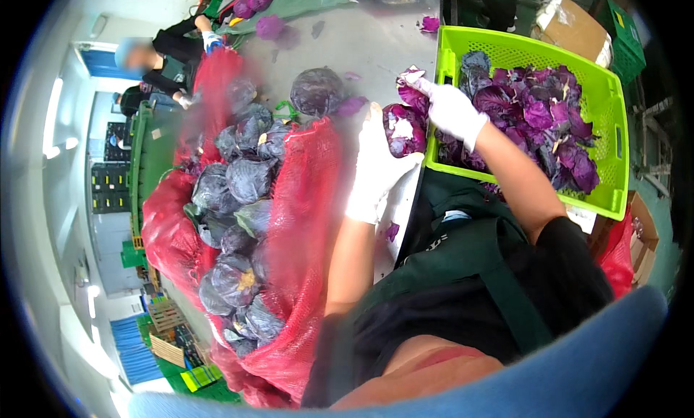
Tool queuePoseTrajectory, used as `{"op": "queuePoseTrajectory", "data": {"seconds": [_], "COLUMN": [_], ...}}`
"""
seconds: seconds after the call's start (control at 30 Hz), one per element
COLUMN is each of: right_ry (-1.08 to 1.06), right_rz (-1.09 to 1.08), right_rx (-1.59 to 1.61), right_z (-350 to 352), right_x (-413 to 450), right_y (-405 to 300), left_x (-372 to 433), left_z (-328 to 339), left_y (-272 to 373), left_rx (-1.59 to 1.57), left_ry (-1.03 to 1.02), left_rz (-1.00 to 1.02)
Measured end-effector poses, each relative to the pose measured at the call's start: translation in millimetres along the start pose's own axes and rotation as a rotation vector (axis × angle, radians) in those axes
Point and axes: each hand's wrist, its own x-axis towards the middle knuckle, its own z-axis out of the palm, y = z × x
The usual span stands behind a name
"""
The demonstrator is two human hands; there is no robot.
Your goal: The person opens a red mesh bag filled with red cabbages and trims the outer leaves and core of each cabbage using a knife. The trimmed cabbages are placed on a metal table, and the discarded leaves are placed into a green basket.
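Observation:
In a white glove, my left hand (373, 166) holds a red cabbage (404, 129) against its palm, with the pale cut stem side facing up. My right hand (458, 113), also gloved, pinches a purple cabbage leaf (413, 95) just beyond the head. Whether that leaf is still attached to the cabbage I cannot tell. Beside my right wrist stands a lime-green plastic crate (622, 147), holding a heap of loose purple leaves (537, 114). Left of my left arm, a red mesh sack (306, 201) lies open around several whole red cabbages (249, 179).
A single dark cabbage (317, 91) rests on the metal table (347, 36) past the sack. Across the table, a co-worker (173, 60) grips a second red mesh sack (217, 82). Cardboard boxes (572, 30) and a dark green crate (623, 44) stand beyond the lime crate.

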Motion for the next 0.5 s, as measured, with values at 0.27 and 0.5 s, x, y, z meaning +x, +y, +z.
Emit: {"op": "queuePoseTrajectory", "data": {"seconds": [0.27, 0.5], "right_ry": [0.175, 0.405], "right_rz": [0.694, 0.19], "right_rx": [1.161, -0.218], "right_z": [-23.5, -52.3], "right_x": [-27.8, -58.9], "right_y": [63.8, 52.8], "left_x": [-15.7, -16.3], "left_z": [-35.8, -39.7], "left_y": [-41.2, -32.6], "left_rx": [-0.542, -0.328], "left_ry": [-0.144, -0.151], "left_rz": [0.036, 0.058]}}
